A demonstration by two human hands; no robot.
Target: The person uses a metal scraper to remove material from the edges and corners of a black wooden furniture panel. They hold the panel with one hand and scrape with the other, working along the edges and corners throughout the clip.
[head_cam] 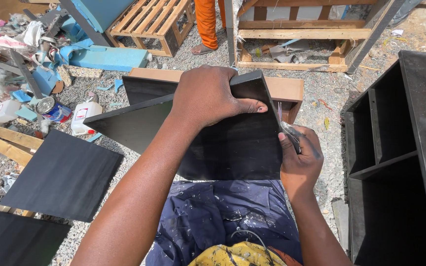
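Note:
A black painted board (232, 143) rests tilted on my lap, over blue paint-spattered trousers (223, 212). My left hand (208, 96) grips its top edge from above, thumb lying across the face. At the board's right edge my right hand (299, 157) is closed on a small thin blade or scraper (287, 129), pressed against that edge. What the tool is exactly I cannot tell.
A black shelf cabinet (400, 157) lies on the gravel to the right. Two more black boards (65, 175) lie at left, by a paint tin (50, 108) and white bottle (85, 116). Wooden pallets (154, 22), blue foam scraps and another person's orange-clad legs (206, 22) are beyond.

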